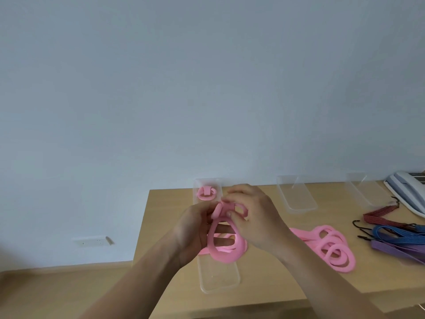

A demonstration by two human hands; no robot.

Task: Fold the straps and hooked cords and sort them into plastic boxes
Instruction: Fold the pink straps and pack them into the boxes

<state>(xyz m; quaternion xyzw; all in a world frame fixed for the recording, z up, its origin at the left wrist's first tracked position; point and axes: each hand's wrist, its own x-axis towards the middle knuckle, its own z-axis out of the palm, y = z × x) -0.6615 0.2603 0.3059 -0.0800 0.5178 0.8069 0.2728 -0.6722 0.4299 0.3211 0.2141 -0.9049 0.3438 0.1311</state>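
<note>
Pale blue-grey wall [207, 77] fills most of the view, with a wooden counter [161, 203] standing against it.

Three clear plastic boxes lie on the counter. The long left box [218, 277] runs from the wall toward the person. The middle box [296, 199] and the right box [363, 192] sit at the back, well apart. A white phone [407, 189] sits at the far right edge, just beside the right box.

Both bare forearms reach in from below and meet above the left box. The left grip [195, 229] and the right grip [257, 217] both have their fingers curled in, pinching the top of a pink strap [220, 247]. Its loops hang down over the box, and motion blur hides exactly how the fingers lie.

A loose pile [331, 249] of more pink straps lies on the counter right of the hands. Beyond it lie hooked cords: a red cord [379, 211], blue cords [400, 234] and purple cords [397, 249], lying close together.

One pink roll [206, 193] rests in the far end of the left box. A socket [92, 241] sits low on the wall at the left.
</note>
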